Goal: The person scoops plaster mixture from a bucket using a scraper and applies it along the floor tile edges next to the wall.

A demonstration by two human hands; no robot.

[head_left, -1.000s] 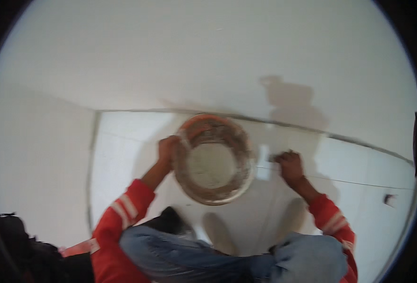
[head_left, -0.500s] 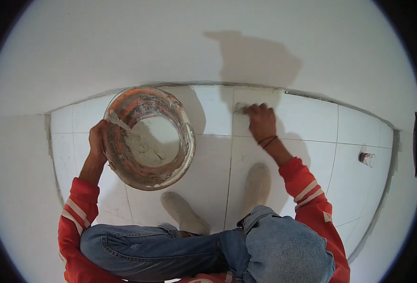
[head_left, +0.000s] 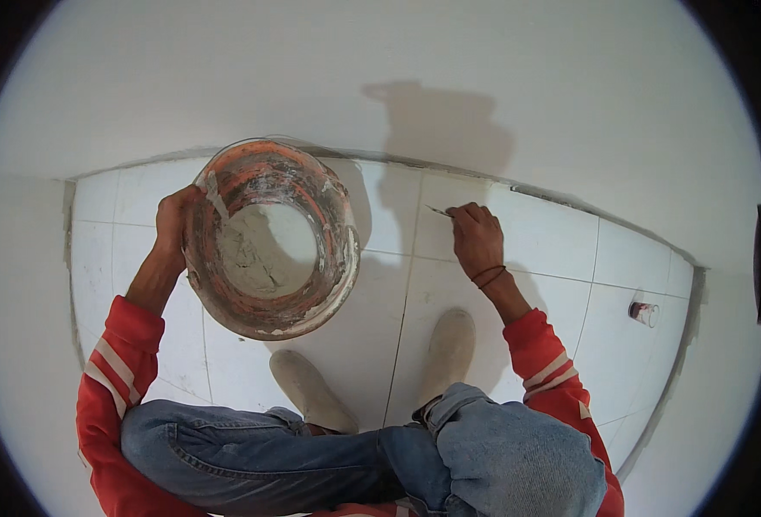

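My left hand [head_left: 178, 220] is closed on the left rim of a round orange bucket [head_left: 346, 284]. Dried grey and white plaster coats its inside wall. Pale wet plaster [head_left: 255, 258] lies at the bottom, partly in shadow. On the inner wall beside my left hand is a pale strip [head_left: 217, 194]; whether it is a tool or a smear I cannot tell. To the right of the bucket, my right hand [head_left: 479, 237] pinches a small putty knife [head_left: 437, 211]. Its thin blade points left, seen nearly edge-on, while the handle is hidden in my fingers.
White floor tiles [head_left: 535, 323] meet a pale wall [head_left: 251, 69] along a rough grey joint [head_left: 561, 196]. A small clear glass [head_left: 644, 314] with dark reddish contents is on the right-hand tiles. My shoes [head_left: 311, 392] stand below the bucket.
The bucket has risen slightly in the view along with my left hand. My right hand has drawn a little nearer to me, and the knife blade has turned from flat to nearly edge-on.
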